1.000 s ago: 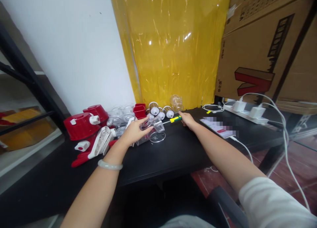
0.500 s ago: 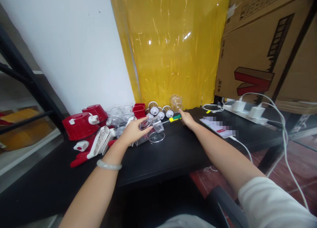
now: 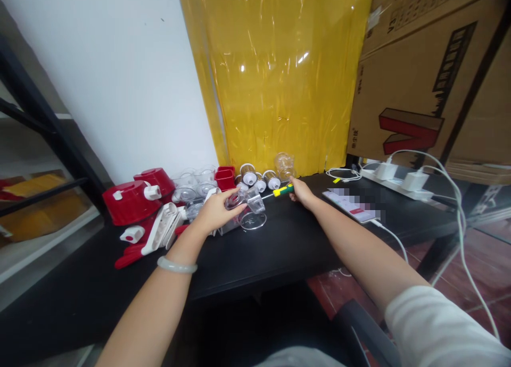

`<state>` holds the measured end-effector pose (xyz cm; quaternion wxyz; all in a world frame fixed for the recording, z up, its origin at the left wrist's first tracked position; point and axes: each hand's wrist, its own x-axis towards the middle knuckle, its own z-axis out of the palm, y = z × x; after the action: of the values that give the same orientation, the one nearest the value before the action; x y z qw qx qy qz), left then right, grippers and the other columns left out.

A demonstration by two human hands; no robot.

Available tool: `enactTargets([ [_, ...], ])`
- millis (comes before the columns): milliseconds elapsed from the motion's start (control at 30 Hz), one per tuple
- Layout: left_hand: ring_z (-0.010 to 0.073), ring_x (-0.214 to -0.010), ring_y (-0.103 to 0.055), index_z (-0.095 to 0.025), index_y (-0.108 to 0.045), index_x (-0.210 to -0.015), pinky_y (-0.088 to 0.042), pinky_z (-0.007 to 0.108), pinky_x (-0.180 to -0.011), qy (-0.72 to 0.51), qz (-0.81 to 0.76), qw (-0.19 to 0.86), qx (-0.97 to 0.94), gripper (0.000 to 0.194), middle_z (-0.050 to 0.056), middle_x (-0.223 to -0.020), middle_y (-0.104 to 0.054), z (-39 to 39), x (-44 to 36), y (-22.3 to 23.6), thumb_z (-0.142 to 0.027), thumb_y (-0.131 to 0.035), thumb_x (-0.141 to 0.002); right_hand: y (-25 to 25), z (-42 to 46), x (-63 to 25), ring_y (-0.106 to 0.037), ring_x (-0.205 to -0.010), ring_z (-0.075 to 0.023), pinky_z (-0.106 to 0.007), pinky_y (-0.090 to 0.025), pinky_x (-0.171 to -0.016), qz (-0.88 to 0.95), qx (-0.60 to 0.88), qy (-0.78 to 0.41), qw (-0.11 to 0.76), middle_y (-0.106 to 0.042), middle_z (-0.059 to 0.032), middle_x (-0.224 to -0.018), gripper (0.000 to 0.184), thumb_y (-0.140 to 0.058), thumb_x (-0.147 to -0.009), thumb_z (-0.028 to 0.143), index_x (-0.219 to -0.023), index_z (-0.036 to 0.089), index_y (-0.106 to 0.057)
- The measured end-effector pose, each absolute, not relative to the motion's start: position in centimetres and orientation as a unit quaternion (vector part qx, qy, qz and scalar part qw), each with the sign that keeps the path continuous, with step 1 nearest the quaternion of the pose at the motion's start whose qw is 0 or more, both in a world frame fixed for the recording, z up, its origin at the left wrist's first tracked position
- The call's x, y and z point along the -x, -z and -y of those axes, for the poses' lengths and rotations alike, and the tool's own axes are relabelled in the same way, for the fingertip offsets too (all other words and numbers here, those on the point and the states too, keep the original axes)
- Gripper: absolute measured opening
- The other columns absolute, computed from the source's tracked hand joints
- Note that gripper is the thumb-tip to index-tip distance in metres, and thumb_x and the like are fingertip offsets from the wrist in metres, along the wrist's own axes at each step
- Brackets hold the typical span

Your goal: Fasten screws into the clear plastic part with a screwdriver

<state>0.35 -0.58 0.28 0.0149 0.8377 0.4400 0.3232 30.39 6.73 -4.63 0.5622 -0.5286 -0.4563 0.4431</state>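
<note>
Head view shows us both bare hands at work over a black tabletop [image 3: 279, 258]. Our left hand [image 3: 214, 213] is curled around a clear, boxy plastic piece with a rounded opening [image 3: 255, 200], its thumb on the near side and its fingers on the far side. Our right hand [image 3: 302, 193] is closed around the end of a slim screwdriver with a green and yellow handle [image 3: 282, 190]; its metal shaft points left from that hand to the clear piece, and we cannot tell whether its tip is inside. Just to the right of the left thumb, below the held piece, we see a flat, transparent round plastic part [image 3: 253, 221]. Beyond the left hand stand a red, square-mouthed plastic cup [image 3: 225, 178] and, to its right, several gold and white cylinders [image 3: 248, 175]. Farther left of that hand we have clear rounded plastic cups [image 3: 194, 185], a red drum-shaped housing with white knobs [image 3: 130, 203] and a white and red plastic handle [image 3: 162, 233]. A transparent round plastic piece [image 3: 285, 164] sits just beyond the right hand. To the right of that hand lies a flat phone with a lit screen [image 3: 351, 205], and farther right a white power strip [image 3: 401, 185].
</note>
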Motion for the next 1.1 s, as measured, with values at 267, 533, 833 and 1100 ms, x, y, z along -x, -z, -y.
enactTargets([
  [267, 0.0288, -0.1, -0.068, -0.022, -0.044, -0.111, -0.052, 0.04, -0.083, -0.365, -0.448, 0.05, -0.815, 0.06, 0.012, -0.11, -0.068, 0.1, -0.1, 0.2, -0.059, -0.073, -0.074, 4.5, -6.4, -30.1, -0.034, -0.036, -0.0076, -0.019, -0.028, -0.039, 0.421, 0.485, -0.486, 0.592, -0.038, 0.0083, -0.046, 0.013, -0.054, -0.087, 0.022, -0.076, 0.021, -0.047],
  [533, 0.0191, -0.068, -0.058, -0.023, -0.049, -0.085, -0.042, 0.03, -0.065, -0.319, -0.448, -0.005, -0.835, 0.041, -0.001, -0.075, -0.062, 0.8, -0.3, -0.6, -0.061, -0.063, -0.081, 4.9, -7.2, -30.5, -0.041, -0.037, -0.0105, -0.023, -0.036, -0.04, 0.432, 0.499, -0.463, 0.592, -0.042, 0.0052, -0.046, 0.024, -0.05, -0.093, 0.037, -0.074, 0.021, -0.05],
  [833, 0.0173, -0.064, -0.058, -0.02, -0.062, -0.072, -0.04, 0.029, -0.061, -0.31, -0.421, -0.004, -0.852, 0.037, 0.0, -0.071, -0.067, 0.9, -0.6, -0.8, -0.055, -0.061, -0.085, 4.8, -6.9, -30.4, -0.037, -0.037, -0.0087, -0.02, -0.033, -0.041, 0.446, 0.48, -0.463, 0.598, -0.041, 0.0074, -0.046, 0.01, -0.056, -0.083, 0.023, -0.075, 0.021, -0.051],
  [1100, 0.018, -0.066, -0.059, -0.02, -0.061, -0.07, -0.04, 0.029, -0.062, -0.308, -0.425, -0.018, -0.851, 0.036, 0.001, -0.072, -0.068, 1.0, -0.7, -0.8, -0.053, -0.062, -0.085, 4.2, -6.2, -30.5, -0.042, -0.034, -0.0111, -0.022, -0.033, -0.039, 0.466, 0.525, -0.427, 0.569, -0.045, 0.0032, -0.041, 0.031, -0.048, -0.094, 0.038, -0.07, 0.02, -0.05],
])
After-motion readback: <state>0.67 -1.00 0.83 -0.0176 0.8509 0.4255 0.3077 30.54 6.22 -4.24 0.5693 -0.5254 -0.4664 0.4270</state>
